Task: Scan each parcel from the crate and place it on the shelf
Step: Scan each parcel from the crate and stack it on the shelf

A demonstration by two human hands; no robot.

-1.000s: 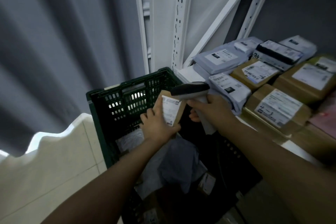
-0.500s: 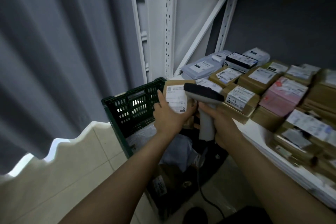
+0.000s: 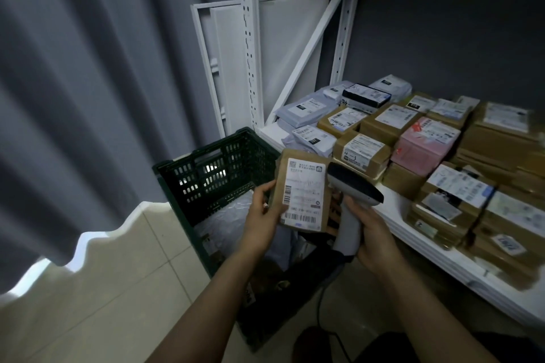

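A dim stockroom corner: a grey curtain (image 3: 88,97) hangs on the left and pale tiles lie underfoot. On the right a white metal shelf (image 3: 396,212) is already packed with labelled cartons and grey mailer bags.

The green crate (image 3: 206,153) sits on the floor against the shelf's near left end, with more wrapped parcels inside it, so the job looks well along but not finished.

The person holds a brown cardboard parcel (image 3: 300,194) up over the crate, label side toward their face, presumably so the barcodes are open to the reader. The left hand (image 3: 262,224) grips the parcel's left edge, with the thumb lying across the label's margin and the other fingers tucked behind the box.

The right hand (image 3: 374,239) is wrapped round the grip of a handheld barcode scanner (image 3: 351,186), whose head overlaps the parcel's right side. Whether a finger is on the trigger I cannot tell, and no beam shows on the label. Both forearms reach forward, bent inward toward each other.
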